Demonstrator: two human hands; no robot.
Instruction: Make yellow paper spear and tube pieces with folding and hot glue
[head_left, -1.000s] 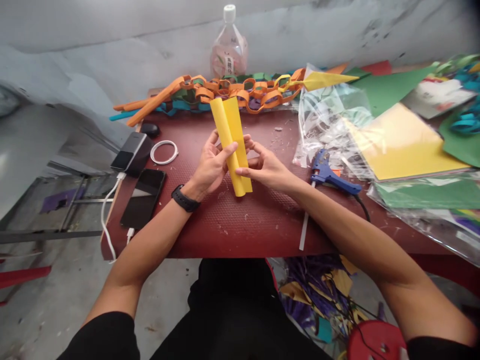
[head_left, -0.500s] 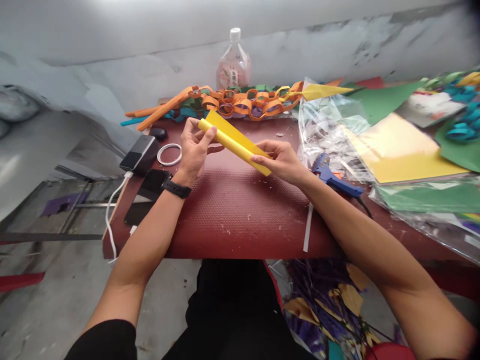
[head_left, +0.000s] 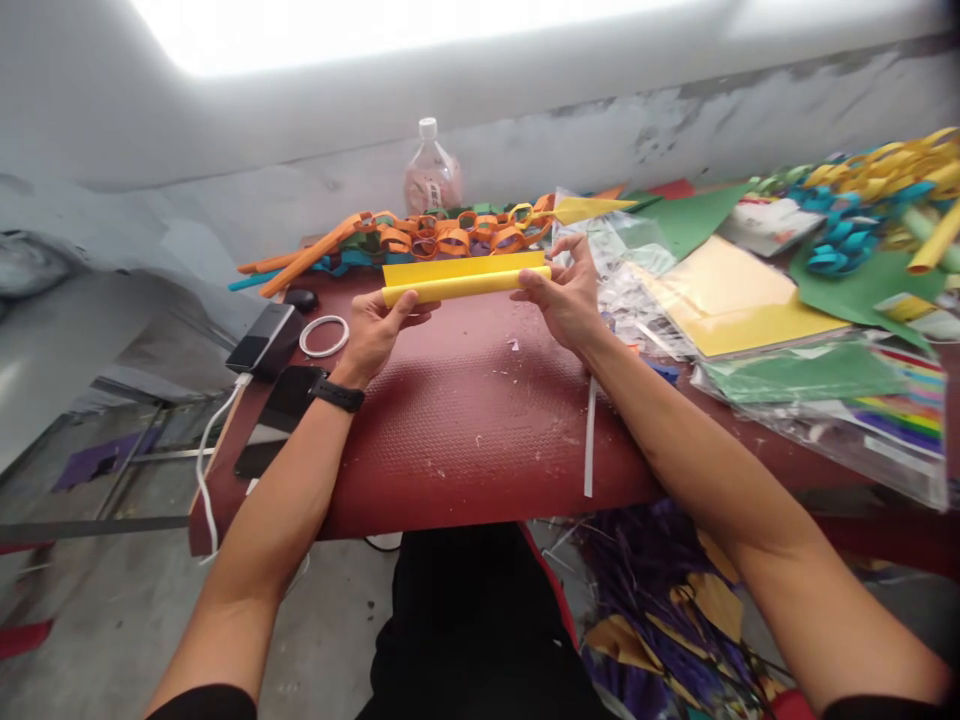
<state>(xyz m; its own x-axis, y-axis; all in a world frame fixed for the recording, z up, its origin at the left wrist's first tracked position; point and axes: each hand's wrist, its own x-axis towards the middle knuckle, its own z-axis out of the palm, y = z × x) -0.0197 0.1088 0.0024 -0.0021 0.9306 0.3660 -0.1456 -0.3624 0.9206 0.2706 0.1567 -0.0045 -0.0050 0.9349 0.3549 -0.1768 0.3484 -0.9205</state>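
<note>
Between my two hands is a sheet of yellow paper (head_left: 465, 284), rolled into a tube along its near edge with a flat strip standing up behind. My left hand (head_left: 377, 330) pinches the tube's left end, thumb in front and fingers behind. At the right end my right hand (head_left: 564, 290) grips the roll between thumb and fingers. The paper is held nearly level above the dark red tabletop (head_left: 450, 430). Behind it lie orange paper chains (head_left: 454, 240), partly covered by the roll's upper edge.
A clear bottle (head_left: 433, 175) stands at the back. On the left are a white ring (head_left: 324, 336), a phone (head_left: 289, 400) and a black box (head_left: 264, 340) with a white cable. Yellow paper sheets (head_left: 757, 310), plastic bags and blue paper chains (head_left: 844, 240) cover the right side.
The yellow roll has turned from a slant down to the right to nearly level. My right hand has risen and my left hand has dropped slightly. The camera view has shifted.
</note>
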